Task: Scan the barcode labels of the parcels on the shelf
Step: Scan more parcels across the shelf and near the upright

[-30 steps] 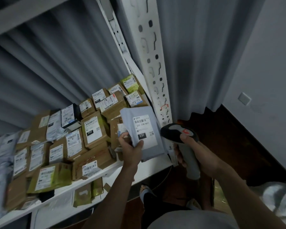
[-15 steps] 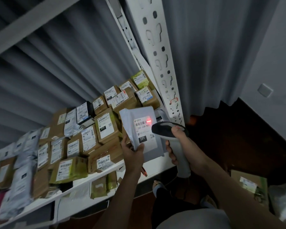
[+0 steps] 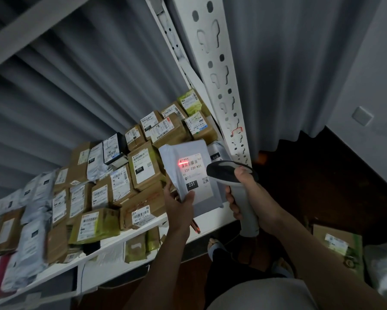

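My left hand (image 3: pixel 180 203) holds a grey poly mailer (image 3: pixel 189 155) upright by its lower left edge, thumb on the front, over the right end of the white shelf (image 3: pixel 212 217). Its white label (image 3: pixel 193 175) reads 231-239-K01 and carries a black 231 tag. A red scan line glows on the barcode at the label's top left. My right hand (image 3: pixel 253 198) grips the pale handle of a barcode scanner (image 3: pixel 227 172), whose dark head points at the label from the right, close to it.
Several brown cardboard boxes (image 3: pixel 143 168), grey mailers and green-taped parcels (image 3: pixel 96 224) cover the shelf to the left. A white perforated upright (image 3: pixel 219 70) rises just behind the scanner. Grey curtain hangs behind. More parcels sit on a lower shelf, and a box (image 3: pixel 335 242) lies on the dark floor at right.
The scanner moved up and left toward the mailer, and the red scan light came on and slid left along the barcode. The camera view shifted right across the shelf.
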